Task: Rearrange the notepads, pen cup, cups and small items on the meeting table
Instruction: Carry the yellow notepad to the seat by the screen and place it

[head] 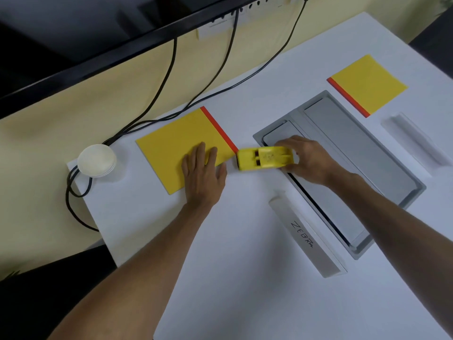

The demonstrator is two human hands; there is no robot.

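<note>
A yellow notepad with a red spine (171,146) lies on the white meeting table (245,278). My left hand (202,173) rests flat on its near right corner, fingers straight. My right hand (308,160) grips a small yellow plastic item (264,158) and holds it just right of that notepad's red edge. A second yellow notepad (367,83) lies at the far right. A stack of white paper cups (96,160) stands upside down at the table's left corner.
A grey recessed cable box (355,148) sits in the table's middle. A white name card reading ZEBRA (306,236) lies in front of it, another white card (416,141) at the right. Black cables (169,69) hang from the monitor (98,33) to the table's left edge.
</note>
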